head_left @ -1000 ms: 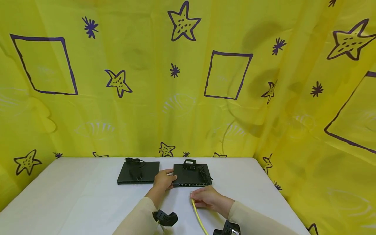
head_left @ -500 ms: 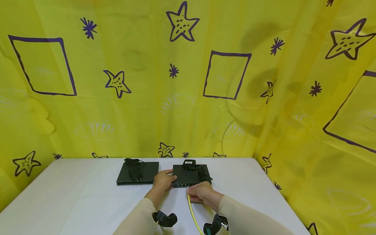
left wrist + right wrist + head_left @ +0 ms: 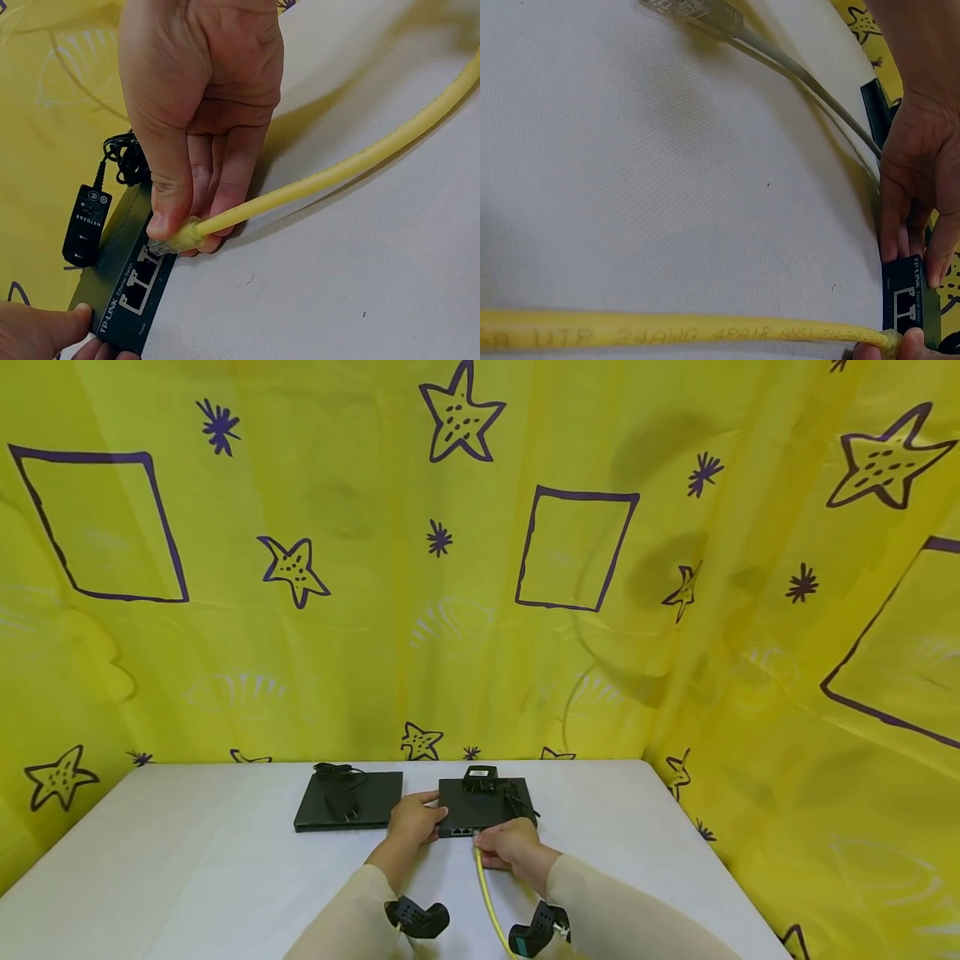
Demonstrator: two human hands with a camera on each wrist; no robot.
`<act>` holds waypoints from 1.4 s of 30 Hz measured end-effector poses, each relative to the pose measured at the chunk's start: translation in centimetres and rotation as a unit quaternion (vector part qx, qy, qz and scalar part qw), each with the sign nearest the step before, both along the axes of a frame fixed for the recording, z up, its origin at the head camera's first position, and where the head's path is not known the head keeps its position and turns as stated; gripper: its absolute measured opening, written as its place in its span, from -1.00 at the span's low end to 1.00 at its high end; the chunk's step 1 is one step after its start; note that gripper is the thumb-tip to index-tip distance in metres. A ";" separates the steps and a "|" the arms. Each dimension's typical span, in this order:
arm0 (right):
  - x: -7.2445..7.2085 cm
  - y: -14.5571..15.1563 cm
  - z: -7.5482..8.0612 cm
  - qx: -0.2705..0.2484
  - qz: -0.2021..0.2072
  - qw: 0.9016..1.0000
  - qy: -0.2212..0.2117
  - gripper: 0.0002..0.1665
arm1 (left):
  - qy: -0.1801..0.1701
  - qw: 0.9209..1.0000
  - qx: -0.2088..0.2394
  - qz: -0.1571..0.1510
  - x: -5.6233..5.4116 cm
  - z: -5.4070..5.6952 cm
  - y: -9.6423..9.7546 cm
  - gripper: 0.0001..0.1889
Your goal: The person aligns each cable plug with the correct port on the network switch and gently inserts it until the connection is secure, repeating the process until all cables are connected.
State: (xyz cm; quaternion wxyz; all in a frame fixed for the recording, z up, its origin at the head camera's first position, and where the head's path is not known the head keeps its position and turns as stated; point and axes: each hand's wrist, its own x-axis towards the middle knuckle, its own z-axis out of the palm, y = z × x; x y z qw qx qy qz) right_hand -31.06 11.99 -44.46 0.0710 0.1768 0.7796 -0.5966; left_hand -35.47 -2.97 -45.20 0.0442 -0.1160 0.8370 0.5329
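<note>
A black TP-LINK Ethernet switch [image 3: 472,812] lies on the white table with its row of ports facing me. My left hand [image 3: 412,821] grips its left end, thumb over the top edge and fingers lower down. The right hand [image 3: 516,846] pinches the plug [image 3: 187,235] of a yellow network cable [image 3: 488,897] between thumb and fingers. In the left wrist view the clear tip of that plug meets the port row, beside the open ports [image 3: 136,291]. Whether it sits inside a port cannot be made out.
A black NETGEAR power adapter [image 3: 87,225] with bundled cord rests on the switch. Left of it lies another black flat box [image 3: 378,802] with an adapter and cord on top. A grey cable [image 3: 810,81] with a clear plug shows in the right wrist view. Yellow curtains [image 3: 360,677] border the table.
My right hand has moved left and forward, bringing the yellow cable's plug from in front of the switch up to its ports. The left hand keeps its grip on the switch.
</note>
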 end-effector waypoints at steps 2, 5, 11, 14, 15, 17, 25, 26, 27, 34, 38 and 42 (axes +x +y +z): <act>0.0 0.0 0.0 -0.004 0.005 1.000 0.007 -0.87 | -0.004 1.000 -0.001 0.000 0.0 0.0 -0.1 -0.54; 0.1 -0.1 0.0 -0.005 0.007 1.000 0.012 -0.87 | -0.006 1.000 -0.002 -0.002 -0.1 0.0 -0.1 -0.53; -0.2 -0.2 -0.2 -0.004 -0.010 1.000 0.007 -0.87 | -0.003 1.000 -0.001 -0.004 -0.1 0.0 -0.1 -0.53; -0.3 -0.4 -0.3 -0.005 -0.022 1.000 0.010 -0.88 | -0.002 1.000 -0.002 -0.002 0.0 0.1 -0.1 -0.54; -0.3 -0.4 -0.3 -0.006 -0.024 1.000 0.011 -0.88 | -0.003 1.000 -0.003 0.000 0.0 0.1 -0.1 -0.54; -0.2 -0.5 -0.2 -0.007 -0.025 1.000 0.017 -0.89 | -0.003 1.000 -0.004 0.002 0.1 0.2 -0.1 -0.55; 0.3 -0.5 -0.1 0.002 -0.019 0.999 0.028 -0.91 | 0.002 1.000 -0.004 0.003 0.0 0.2 0.0 -0.55; 0.3 -0.5 -0.1 0.006 -0.018 0.999 0.029 -0.91 | 0.001 1.000 -0.002 0.004 0.0 0.1 0.0 -0.55; 0.3 -0.5 -0.2 0.009 -0.014 0.999 0.031 -0.91 | -0.001 1.000 0.001 0.006 0.0 0.1 0.0 -0.55; 0.5 -0.2 -0.5 0.039 0.009 0.998 0.049 -0.87 | 0.002 1.000 0.007 0.017 -0.1 0.2 0.0 -0.58; 0.4 -0.2 -0.7 0.042 0.009 0.998 0.052 -0.87 | 0.039 0.998 -0.054 0.000 -0.2 0.6 0.3 -0.58; 0.4 -0.1 -0.7 0.038 0.009 0.998 0.051 -0.88 | 0.060 0.991 -0.116 -0.007 -0.3 0.8 0.8 -0.51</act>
